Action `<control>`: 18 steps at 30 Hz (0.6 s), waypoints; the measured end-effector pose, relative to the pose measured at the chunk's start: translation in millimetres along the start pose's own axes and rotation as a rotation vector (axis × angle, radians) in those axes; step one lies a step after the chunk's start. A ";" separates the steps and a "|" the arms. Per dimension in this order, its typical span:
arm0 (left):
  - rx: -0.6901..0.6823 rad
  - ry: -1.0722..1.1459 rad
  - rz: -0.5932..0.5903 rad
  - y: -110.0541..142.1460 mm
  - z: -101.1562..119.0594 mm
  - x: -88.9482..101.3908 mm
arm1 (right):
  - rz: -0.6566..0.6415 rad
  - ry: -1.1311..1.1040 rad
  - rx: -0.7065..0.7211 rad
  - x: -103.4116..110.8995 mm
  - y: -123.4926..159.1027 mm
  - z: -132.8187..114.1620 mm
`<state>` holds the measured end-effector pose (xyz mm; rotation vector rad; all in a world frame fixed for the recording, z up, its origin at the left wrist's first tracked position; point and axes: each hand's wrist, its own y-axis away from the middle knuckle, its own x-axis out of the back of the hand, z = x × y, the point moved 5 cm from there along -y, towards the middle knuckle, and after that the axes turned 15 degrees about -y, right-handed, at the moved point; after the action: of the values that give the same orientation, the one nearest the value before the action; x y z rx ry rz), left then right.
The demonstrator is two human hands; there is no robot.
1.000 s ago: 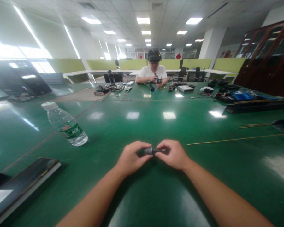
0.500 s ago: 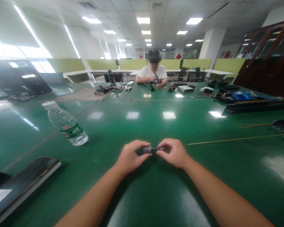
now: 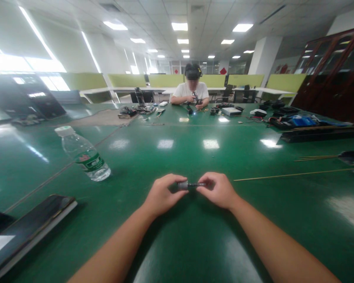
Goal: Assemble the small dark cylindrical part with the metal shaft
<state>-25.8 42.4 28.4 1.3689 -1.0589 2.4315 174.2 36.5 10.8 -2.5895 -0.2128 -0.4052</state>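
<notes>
My left hand (image 3: 164, 195) is closed on a small grey cylinder (image 3: 183, 185), pinched between thumb and fingers. From the cylinder's right end a thin dark shaft (image 3: 192, 185) runs level across to my right hand (image 3: 216, 190). That hand is also closed, its thumb and fingertips on the shaft's far end. Both hands are just over the green table (image 3: 194, 243), with a short stretch of shaft showing between them. Blur hides the exact kind of this part, and my fingers cover some of it.
A clear water bottle (image 3: 87, 157) stands to the left, behind a dark notebook (image 3: 38, 224). Thin brass-coloured rods (image 3: 283, 176) lie at right. Across the table a person (image 3: 188, 92) handles a dark object. Small parts and a long black bar (image 3: 318, 135) lie farther back.
My right hand has shifted slightly right along the shaft, so more of it shows between my hands. The grey cylinder has moved a little left with my left hand.
</notes>
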 end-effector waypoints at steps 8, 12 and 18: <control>0.004 -0.008 0.000 0.2 -1.7 0.8 | 0.002 0.005 -0.011 2.2 -0.8 -0.7; 0.013 -0.020 -0.004 -0.3 -2.1 1.7 | 0.006 -0.007 -0.013 3.1 -0.6 0.3; 0.052 -0.042 -0.024 -0.2 -2.4 1.5 | 0.013 0.011 -0.025 4.0 -0.8 1.4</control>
<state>-28.2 43.7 28.9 1.4468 -0.9893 2.4403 178.1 38.2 11.3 -2.6112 -0.1876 -0.4202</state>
